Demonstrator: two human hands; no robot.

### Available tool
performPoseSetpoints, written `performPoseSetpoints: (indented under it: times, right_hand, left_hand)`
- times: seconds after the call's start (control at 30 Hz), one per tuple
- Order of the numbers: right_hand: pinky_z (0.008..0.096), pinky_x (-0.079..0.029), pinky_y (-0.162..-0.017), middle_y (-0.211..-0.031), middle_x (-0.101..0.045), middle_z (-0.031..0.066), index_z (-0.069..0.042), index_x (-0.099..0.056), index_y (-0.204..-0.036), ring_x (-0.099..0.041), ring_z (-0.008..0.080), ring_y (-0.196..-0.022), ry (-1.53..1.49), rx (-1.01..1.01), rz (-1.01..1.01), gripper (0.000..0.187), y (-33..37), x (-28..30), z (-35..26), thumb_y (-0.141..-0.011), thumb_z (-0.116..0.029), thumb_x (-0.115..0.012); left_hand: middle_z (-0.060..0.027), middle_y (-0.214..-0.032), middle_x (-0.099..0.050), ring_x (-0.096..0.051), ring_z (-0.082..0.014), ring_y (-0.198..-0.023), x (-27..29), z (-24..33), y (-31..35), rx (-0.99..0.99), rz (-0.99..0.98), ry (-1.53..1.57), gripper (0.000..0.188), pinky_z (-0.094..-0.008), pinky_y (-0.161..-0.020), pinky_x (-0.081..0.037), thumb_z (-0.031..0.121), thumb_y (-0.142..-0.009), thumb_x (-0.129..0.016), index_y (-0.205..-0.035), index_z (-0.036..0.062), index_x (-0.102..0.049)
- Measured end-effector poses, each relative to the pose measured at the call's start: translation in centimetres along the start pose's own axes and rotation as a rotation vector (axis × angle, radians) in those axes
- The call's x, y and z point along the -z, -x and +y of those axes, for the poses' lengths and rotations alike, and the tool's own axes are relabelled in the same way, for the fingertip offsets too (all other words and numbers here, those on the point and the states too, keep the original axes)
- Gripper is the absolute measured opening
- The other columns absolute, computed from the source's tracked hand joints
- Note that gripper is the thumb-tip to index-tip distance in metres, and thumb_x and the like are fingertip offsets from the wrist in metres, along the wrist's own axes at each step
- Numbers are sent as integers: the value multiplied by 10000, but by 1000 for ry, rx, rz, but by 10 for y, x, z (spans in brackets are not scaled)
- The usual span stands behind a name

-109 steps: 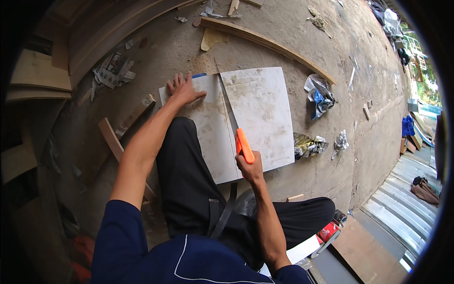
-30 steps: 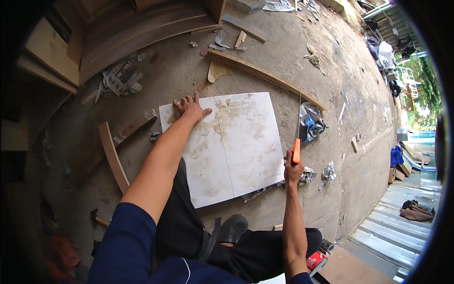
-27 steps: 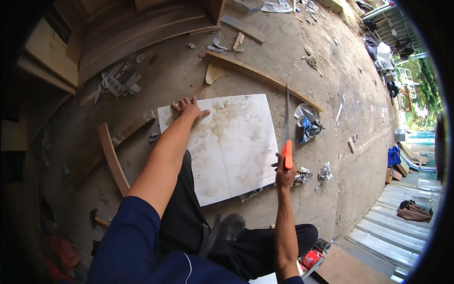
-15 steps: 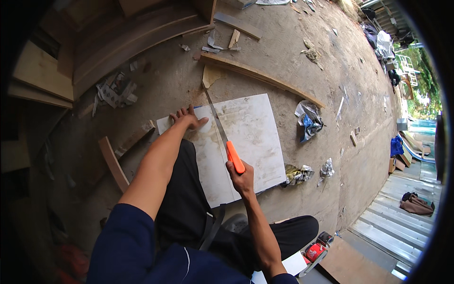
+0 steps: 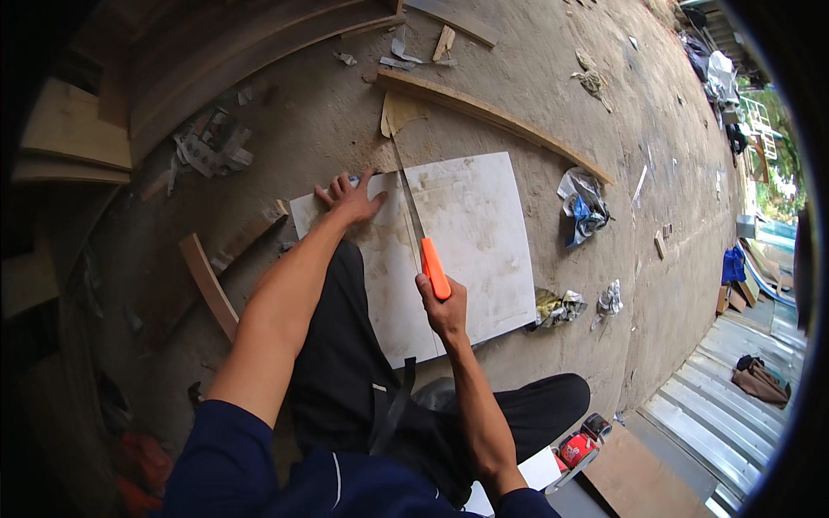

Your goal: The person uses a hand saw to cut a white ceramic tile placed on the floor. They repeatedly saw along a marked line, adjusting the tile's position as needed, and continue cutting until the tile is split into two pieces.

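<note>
A white board (image 5: 475, 229) with brown smudges lies in front of my legs, a straight line or cut running along it from far to near. My right hand (image 5: 446, 307) is closed round the orange handle of a handsaw (image 5: 434, 269). Its long blade lies along that line and reaches past the board's far edge. My left hand (image 5: 352, 202) rests on the far left part of the board, fingers spread toward the far edge, left of the blade. The blade's tip is near a tan scrap (image 5: 401, 112) on the ground.
A long wooden strip (image 5: 496, 123) lies beyond the board. Crumpled wrappers (image 5: 584, 205) are to its right, and wood offcuts (image 5: 207, 285) to its left. A wooden cabinet frame (image 5: 250, 65) stands far left. A red and black tool (image 5: 577, 449) sits near my right knee.
The view has shifted slightly, so the board appears farther up and right. My left hand's fingers have changed position at the far edge. The saw stays in my right hand, its blade reaching slightly farther.
</note>
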State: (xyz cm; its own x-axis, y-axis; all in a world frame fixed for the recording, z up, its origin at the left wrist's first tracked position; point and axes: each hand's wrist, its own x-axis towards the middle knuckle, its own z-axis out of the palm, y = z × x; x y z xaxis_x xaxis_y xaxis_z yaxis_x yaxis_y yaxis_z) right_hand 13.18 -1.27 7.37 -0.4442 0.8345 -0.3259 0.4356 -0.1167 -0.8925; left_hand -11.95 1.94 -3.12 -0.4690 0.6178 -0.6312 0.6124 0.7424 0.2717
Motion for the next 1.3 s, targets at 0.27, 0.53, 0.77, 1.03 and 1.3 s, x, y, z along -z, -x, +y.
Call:
performPoseSetpoints:
  times: [0.27, 0.53, 0.77, 1.03, 1.3]
  right_hand:
    - [286, -327, -476, -521, -404, 24, 9, -501, -657, -350, 97, -510, 33, -45, -42, 377, 0, 10, -1, -873, -260, -652]
    - [282, -323, -466, -515, -406, 21, 12, -495, -637, -359, 102, -487, -29, -116, -79, 324, 12, 15, -1, -844, -179, -654]
    - [299, -300, -443, -501, -396, 34, -10, -471, -605, -358, 119, -457, 29, -50, -94, 352, 11, 12, -12, -837, -217, -638]
    - [291, -324, -440, -478, -395, 50, 3, -492, -609, -351, 122, -435, 108, -65, -114, 324, 12, 20, -12, -827, -151, -675]
    - [303, -344, -453, -481, -423, 71, 13, -513, -629, -376, 122, -447, 136, -69, -78, 281, 29, 18, -24, -818, -132, -661]
  left_hand:
    - [-171, -1495, -145, -1, -349, -1409, 9, 6, 2, 13, -65, 70, 789, -714, -993, 118, 545, -815, -556, -1455, 268, -186]
    - [-162, -1483, -114, 12, -371, -1391, -4, 2, -4, 9, -102, 86, 854, -726, -974, 100, 579, -804, -557, -1447, 193, -148]
    - [-191, -1501, -100, 89, -382, -1403, 11, 6, 2, 42, -154, 114, 808, -730, -964, 120, 554, -845, -524, -1449, 164, -156]
    - [-184, -1526, -70, 90, -358, -1416, 10, 15, -6, 57, -166, 91, 761, -721, -977, 141, 553, -877, -442, -1450, 122, -187]
    - [-165, -1504, -178, -36, -353, -1412, -1, 16, -12, 168, 25, 32, 745, -693, -1019, 96, 625, -855, -419, -1415, 151, -288]
